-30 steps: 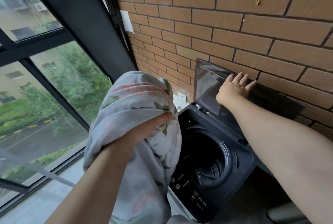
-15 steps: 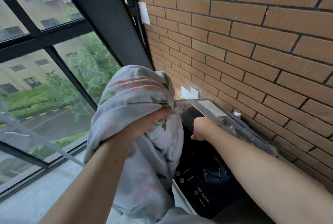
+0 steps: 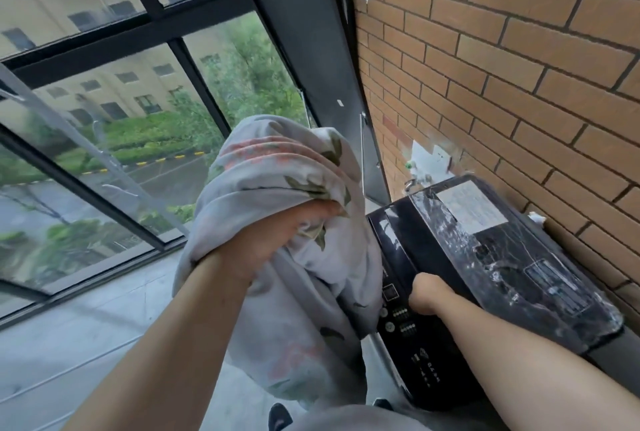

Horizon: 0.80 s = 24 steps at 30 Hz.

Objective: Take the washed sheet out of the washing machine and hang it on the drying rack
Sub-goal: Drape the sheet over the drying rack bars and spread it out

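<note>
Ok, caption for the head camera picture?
Left hand grips the bunched sheet; right hand holds the closed washer lid.

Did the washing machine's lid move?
Yes. The lid swung down away from the brick wall and now lies flat on the machine.

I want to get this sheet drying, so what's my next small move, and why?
Probably release the right hand from the glossy black washing machine lid, which looks down, and bring it to the grey floral sheet that the left hand grips alone.
</note>
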{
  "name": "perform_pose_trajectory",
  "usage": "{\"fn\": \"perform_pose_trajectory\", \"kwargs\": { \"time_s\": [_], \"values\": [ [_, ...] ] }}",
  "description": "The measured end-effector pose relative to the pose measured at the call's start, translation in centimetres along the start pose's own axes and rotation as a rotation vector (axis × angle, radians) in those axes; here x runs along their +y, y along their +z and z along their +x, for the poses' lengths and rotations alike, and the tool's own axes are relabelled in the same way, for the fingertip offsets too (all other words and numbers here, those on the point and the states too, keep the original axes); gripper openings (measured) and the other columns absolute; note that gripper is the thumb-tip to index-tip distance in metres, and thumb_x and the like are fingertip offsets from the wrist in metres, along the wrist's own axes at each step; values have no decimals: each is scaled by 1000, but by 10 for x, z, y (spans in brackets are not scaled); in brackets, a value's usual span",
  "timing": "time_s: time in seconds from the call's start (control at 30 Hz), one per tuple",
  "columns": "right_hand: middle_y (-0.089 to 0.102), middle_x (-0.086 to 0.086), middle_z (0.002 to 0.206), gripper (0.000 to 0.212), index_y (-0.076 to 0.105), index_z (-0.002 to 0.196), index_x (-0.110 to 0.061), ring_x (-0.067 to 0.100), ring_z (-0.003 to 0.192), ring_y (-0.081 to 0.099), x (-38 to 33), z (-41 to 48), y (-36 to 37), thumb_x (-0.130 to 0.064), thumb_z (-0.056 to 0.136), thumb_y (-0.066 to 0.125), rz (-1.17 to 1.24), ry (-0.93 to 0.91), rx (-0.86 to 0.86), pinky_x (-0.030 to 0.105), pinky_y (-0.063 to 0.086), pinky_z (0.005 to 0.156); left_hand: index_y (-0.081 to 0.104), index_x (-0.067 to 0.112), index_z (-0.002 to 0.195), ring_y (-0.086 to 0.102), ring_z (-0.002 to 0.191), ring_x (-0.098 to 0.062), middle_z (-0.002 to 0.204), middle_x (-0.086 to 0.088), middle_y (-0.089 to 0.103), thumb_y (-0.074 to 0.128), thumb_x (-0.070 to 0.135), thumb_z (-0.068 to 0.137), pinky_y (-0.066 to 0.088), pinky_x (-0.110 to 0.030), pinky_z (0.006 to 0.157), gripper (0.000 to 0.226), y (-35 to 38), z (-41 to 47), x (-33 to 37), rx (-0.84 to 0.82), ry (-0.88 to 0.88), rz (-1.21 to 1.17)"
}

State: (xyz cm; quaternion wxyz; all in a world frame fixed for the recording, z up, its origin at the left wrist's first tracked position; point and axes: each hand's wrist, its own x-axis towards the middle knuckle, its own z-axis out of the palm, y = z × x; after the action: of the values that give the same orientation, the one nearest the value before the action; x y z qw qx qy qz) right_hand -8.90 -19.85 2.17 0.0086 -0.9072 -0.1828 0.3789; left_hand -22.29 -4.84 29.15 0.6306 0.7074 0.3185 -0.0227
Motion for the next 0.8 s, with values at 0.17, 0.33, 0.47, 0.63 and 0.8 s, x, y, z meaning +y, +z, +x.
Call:
{"fn": "perform_pose_trajectory", "kwargs": {
  "time_s": [0.17,0.33,0.47,0.63,0.8],
  "values": [
    [46,13,147,97,31,148,-14,30,136,44,-24,5,-25,-35,69,83,76,-144,-163,36,41,106,70,12,73,64,50,-4,63,7,71,61,1,90,47,-11,47,22,-21,4,-10,28,-8,-136],
    [23,3,162,137,-8,150,-51,19,142,38,-75,-49,-86,0,64,85,656,-741,-266,34,44,106,80,21,66,73,80,-17,86,-2,77,81,9,61,54,-33,82,13,-60,4,-17,99,72,-235],
    [58,-6,137,123,13,153,-41,10,123,58,-138,-109,-123,5,66,87,869,-1069,-276,30,51,96,78,15,67,72,86,-20,88,-5,76,73,6,56,55,-34,78,15,-89,-4,-10,116,204,-319],
    [66,-11,122,90,49,132,-39,10,113,64,-209,-123,-116,-38,55,96,892,-1077,150,42,54,93,77,20,78,64,109,-21,95,5,75,74,9,69,54,-37,95,14,-135,-18,4,145,441,-389],
    [64,-2,90,25,62,94,-19,18,81,63,-261,-142,-140,-19,73,76,854,-1063,726,25,53,66,66,-1,111,57,120,-41,124,-23,62,68,3,73,43,-55,106,38,-173,-39,14,131,432,-590]
  ]
}}
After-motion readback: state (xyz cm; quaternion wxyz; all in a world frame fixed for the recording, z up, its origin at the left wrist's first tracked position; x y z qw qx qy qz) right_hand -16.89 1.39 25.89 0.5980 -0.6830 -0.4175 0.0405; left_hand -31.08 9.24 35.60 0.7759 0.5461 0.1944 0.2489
